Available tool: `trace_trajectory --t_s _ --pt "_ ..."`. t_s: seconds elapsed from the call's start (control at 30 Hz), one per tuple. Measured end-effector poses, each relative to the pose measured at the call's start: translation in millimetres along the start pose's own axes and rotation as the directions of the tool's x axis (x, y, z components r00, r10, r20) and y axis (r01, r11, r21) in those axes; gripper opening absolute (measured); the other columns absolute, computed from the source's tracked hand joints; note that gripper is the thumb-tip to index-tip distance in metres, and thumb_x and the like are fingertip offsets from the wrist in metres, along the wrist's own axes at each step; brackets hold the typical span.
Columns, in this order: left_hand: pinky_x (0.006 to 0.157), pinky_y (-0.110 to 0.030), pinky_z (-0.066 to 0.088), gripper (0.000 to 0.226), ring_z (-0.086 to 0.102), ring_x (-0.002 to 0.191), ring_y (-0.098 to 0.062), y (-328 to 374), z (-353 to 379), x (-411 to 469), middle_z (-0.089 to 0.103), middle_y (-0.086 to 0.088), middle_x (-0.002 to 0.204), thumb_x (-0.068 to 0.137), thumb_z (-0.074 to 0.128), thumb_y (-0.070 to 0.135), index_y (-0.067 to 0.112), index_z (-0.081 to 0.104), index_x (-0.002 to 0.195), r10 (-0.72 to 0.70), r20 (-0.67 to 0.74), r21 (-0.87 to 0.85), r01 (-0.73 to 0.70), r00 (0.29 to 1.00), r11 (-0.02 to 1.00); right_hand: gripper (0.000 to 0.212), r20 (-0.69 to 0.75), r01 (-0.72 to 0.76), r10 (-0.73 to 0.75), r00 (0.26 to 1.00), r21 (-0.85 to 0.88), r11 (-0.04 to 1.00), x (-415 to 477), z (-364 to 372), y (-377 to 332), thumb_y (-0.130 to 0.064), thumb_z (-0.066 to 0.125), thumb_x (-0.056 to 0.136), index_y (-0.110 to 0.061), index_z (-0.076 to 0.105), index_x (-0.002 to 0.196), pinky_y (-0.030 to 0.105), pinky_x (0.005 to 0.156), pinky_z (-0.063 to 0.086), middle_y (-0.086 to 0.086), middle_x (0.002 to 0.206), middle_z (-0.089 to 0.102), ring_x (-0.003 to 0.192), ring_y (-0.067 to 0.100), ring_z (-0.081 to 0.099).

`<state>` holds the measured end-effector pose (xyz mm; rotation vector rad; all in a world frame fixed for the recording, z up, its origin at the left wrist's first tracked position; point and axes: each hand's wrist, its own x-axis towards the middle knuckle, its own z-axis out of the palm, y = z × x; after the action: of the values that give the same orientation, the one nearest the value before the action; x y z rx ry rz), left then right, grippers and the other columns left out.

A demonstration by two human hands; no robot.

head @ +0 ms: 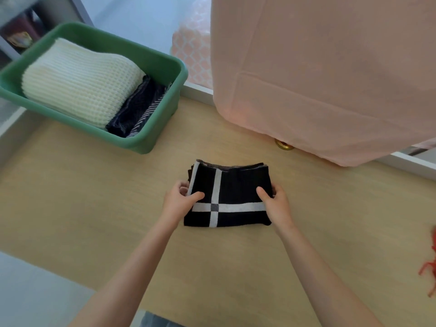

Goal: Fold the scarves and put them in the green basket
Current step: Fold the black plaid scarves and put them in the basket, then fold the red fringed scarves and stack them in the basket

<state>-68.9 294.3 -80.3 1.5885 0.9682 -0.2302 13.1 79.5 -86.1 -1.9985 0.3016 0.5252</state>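
Where scarf [238,188] lies, basket [165,62] left, cloth [318,79] behind

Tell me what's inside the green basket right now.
A folded cream waffle-knit scarf fills most of the green basket, a dark patterned scarf beside it. Anything underneath them is covered.

**A room in a home, by its textiles and furniture**

A pale wood tabletop [94,185] with a white edge carries soft household things. A green basket [162,60] holds a folded cream knit scarf [77,81] beside darker folded cloth, and a black scarf with white lines [236,185] lies folded flat. At the back a large pink cloth [318,67] drapes over something bulky, with a brass knob [284,145] showing under its hem. Beyond are a peach patterned fabric [193,50] and a shelf [21,27] of blurred items.
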Motion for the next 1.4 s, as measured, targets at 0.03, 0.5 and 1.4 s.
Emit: trace_trajectory --t_s 0.03,0.5,1.4 --pt "0.082 -0.039 0.054 0.041 0.062 0.097 -0.020 0 -2 -7 0.061 -0.005 0.112 0.079 0.074 0.018 0.014 0.052 0.113 0.001 0.011 -0.022 0.000 1.000 1.000 0.037 0.009 0.037 -0.037 0.999 -0.011 0.999 -1 -1 -9 -0.025 0.056 0.095 -0.014 0.049 0.130 0.030 0.089 0.044 0.001 0.124 0.055 0.111 0.017 0.053" --pt "0.062 -0.023 0.056 0.055 0.063 0.097 -0.008 109 -149 -36 0.059 0.007 0.114 0.091 0.060 0.021 0.024 0.030 0.138 0.315 -0.382 -0.323 -0.445 0.869 0.835 0.019 0.330 0.718 -0.641 0.692 -0.223 0.660 31 105 -308 -0.019 0.051 0.096 -0.017 0.053 0.114 0.023 0.075 0.043 -0.004 0.099 0.057 0.088 0.010 0.054" --pt "0.106 -0.040 0.030 0.055 0.029 0.130 -0.033 124 -161 86 0.027 -0.014 0.144 0.090 0.059 0.028 0.013 0.036 0.138 0.487 -0.057 0.980 -0.045 0.872 0.196 0.096 0.726 0.722 -0.264 0.635 -0.680 -0.130 113 225 -294 -0.073 0.039 0.084 -0.018 0.001 0.153 0.042 0.119 0.006 0.001 0.160 0.010 0.146 0.024 0.014"
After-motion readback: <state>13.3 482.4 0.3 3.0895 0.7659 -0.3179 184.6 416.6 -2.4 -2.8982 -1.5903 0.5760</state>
